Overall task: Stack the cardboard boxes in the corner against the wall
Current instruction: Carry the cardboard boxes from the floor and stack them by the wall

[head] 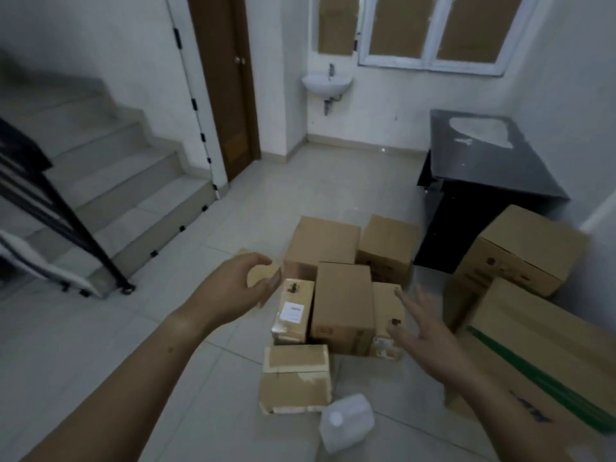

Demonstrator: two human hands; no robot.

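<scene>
Several cardboard boxes lie in a loose cluster on the tiled floor in front of me. A tall middle box [343, 305] stands between a narrow labelled box [293, 311] and another narrow box [386, 315]. Two bigger boxes [321, 243] [388, 245] sit behind them, and a taped box [295, 378] lies nearest. My left hand [240, 285] hovers curled over a small box [266, 273] at the cluster's left; whether it touches is unclear. My right hand [420, 325] is spread open at the cluster's right side, holding nothing.
Two large boxes [520, 251] [546, 355] rest against the right wall beside a black table [490, 161]. A clear plastic jug [346, 421] lies on the floor near my feet. Stairs with a black railing [60, 221] rise at left. A door [226, 78] and sink [326, 83] are at the back.
</scene>
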